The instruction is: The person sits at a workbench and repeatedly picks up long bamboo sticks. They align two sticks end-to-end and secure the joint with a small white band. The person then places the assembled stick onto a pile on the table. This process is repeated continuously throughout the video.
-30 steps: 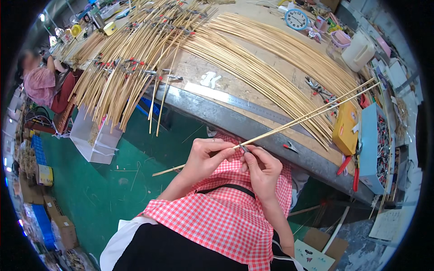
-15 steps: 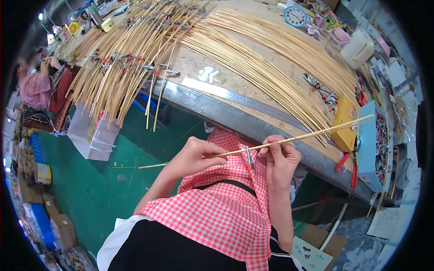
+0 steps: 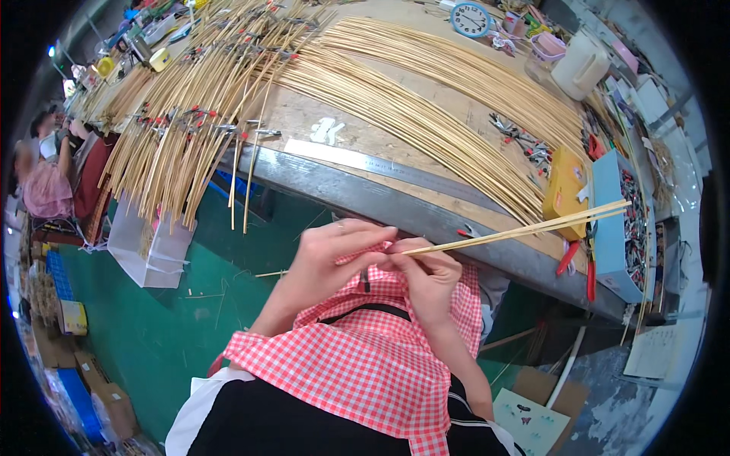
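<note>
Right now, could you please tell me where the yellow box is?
On the right of the head view, the yellow box sits on the workbench, between the ends of the laid-out sticks and the light blue box.

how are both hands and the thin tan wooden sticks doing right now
Right hand gripping two thin tan wooden sticks. Left hand close beside, grip unclear. Sticks' far ends overlap yellow rectangular box in view.
</note>
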